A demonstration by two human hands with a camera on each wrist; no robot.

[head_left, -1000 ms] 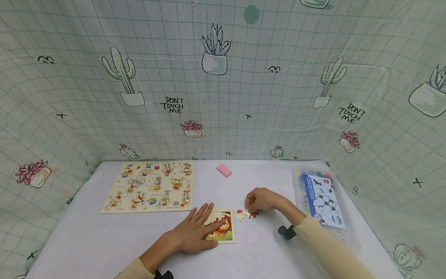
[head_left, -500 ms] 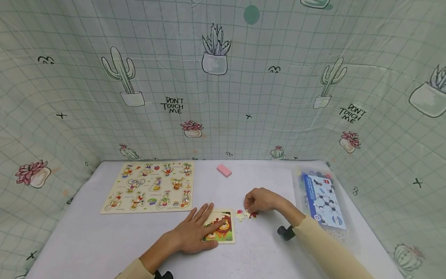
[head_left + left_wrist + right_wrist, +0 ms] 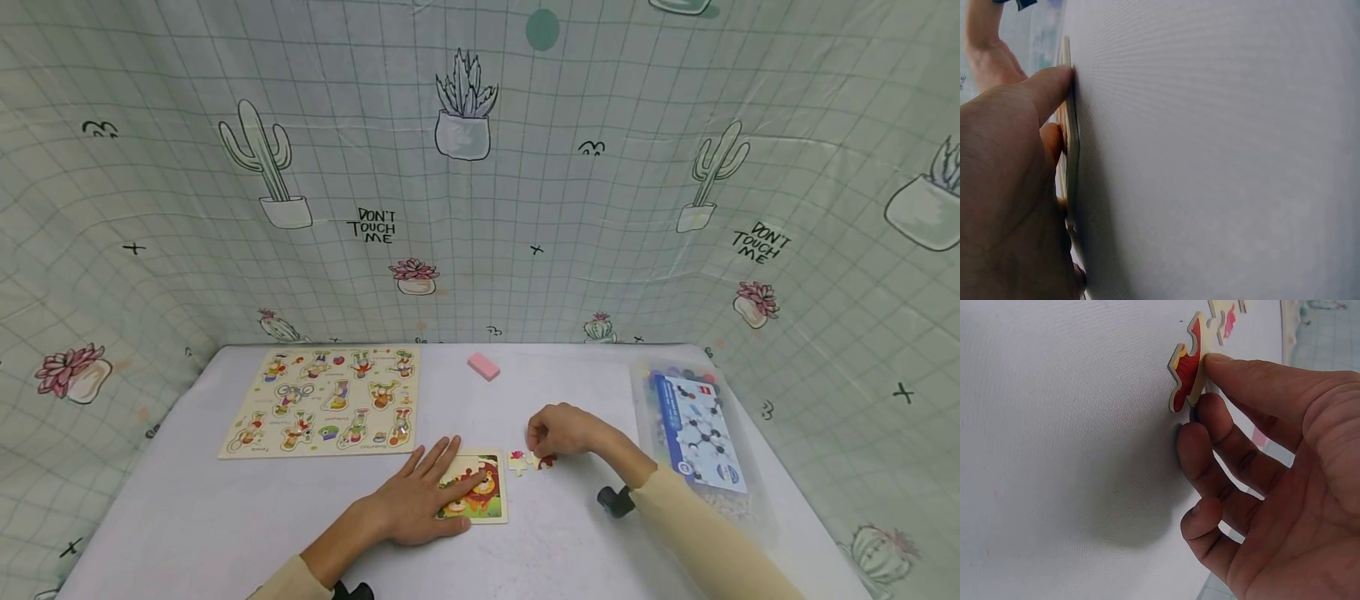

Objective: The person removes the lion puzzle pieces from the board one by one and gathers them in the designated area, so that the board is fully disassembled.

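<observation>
One white table [image 3: 525,562] is supporting the work. The left hand [image 3: 420,504], fingers spread apart, is resting across the lion puzzle [image 3: 491,502]. Right of that, the right hand [image 3: 567,429] is pinching a red-and-cream piece [image 3: 1189,369], thumb against fingers; with only an edge gripped, it could be slipping or nudging the pink-marked piece [image 3: 517,462].

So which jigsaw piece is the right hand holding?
The red-and-cream wooden jigsaw piece with knobs; the pink-printed cream wooden piece lies beside it, unheld.
</observation>
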